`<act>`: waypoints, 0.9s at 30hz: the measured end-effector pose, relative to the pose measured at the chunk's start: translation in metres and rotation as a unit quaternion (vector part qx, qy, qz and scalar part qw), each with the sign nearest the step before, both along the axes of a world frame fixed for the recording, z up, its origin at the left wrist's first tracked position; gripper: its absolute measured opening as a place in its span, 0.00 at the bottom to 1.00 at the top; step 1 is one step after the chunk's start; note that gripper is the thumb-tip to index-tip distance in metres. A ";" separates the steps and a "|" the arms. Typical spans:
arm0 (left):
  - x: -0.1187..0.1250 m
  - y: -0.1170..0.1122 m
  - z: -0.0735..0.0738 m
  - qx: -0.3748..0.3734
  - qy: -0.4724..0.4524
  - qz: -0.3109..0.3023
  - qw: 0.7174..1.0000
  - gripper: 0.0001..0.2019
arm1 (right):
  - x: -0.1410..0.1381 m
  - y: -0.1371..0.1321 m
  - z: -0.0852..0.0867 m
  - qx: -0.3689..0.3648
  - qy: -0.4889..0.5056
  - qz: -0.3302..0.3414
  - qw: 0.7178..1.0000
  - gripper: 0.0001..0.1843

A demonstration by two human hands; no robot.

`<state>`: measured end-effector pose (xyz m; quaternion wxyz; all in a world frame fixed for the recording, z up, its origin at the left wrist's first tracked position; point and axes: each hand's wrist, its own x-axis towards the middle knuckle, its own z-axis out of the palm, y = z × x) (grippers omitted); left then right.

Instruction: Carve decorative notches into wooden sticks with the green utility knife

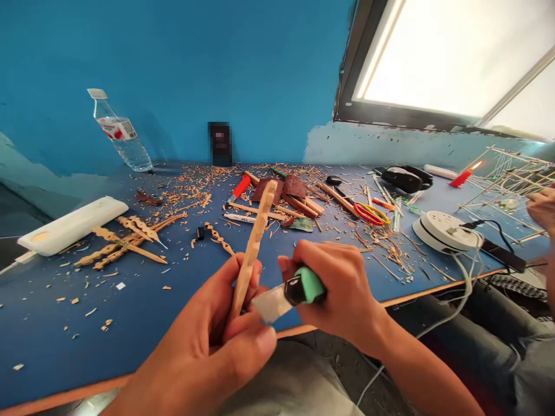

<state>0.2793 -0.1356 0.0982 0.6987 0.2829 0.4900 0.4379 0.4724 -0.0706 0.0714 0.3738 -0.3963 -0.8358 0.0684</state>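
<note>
My left hand (217,329) is wrapped round the lower end of a notched wooden stick (255,237), which points up and slightly right over the table edge. In my right hand (333,283) is a green-handled utility knife (310,286). Its broad blade (273,303) points left, close to the left fingers and the stick's lower part; whether it touches the wood I cannot tell. Carved wooden sticks (130,242) lie in a pile on the left. A small carved piece (219,238) rests beyond my left hand, beside a marker (239,218).
Wood shavings litter the blue table (143,323). A tilted water bottle (121,133), red cutter (238,190), sandpaper (295,186), yellow-red scissors (372,214) and white power strip (446,231) stand or lie around. A lit red candle (462,178) and another person's hand (541,205) are at right.
</note>
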 end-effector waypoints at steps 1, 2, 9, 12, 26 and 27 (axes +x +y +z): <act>0.003 -0.002 -0.001 0.019 0.030 0.023 0.999 0.29 | -0.002 -0.003 -0.002 0.001 -0.016 -0.004 1.000 0.13; 0.006 -0.004 -0.002 0.036 0.045 0.036 0.998 0.29 | -0.004 -0.005 -0.003 0.002 -0.031 -0.008 0.999 0.12; 0.016 -0.001 -0.009 0.079 0.000 0.023 0.997 0.24 | -0.009 -0.004 0.001 0.003 -0.112 -0.037 0.993 0.05; 0.014 0.004 -0.016 0.095 0.034 0.008 0.995 0.21 | -0.011 -0.005 0.001 0.001 -0.131 -0.056 0.990 0.07; 0.016 0.035 -0.038 0.159 0.142 -0.011 0.977 0.19 | -0.029 0.018 -0.013 -0.020 -0.179 -0.167 0.969 0.06; 0.015 0.035 -0.040 0.158 0.149 -0.001 0.976 0.19 | -0.031 0.018 -0.015 -0.019 -0.181 -0.171 0.968 0.06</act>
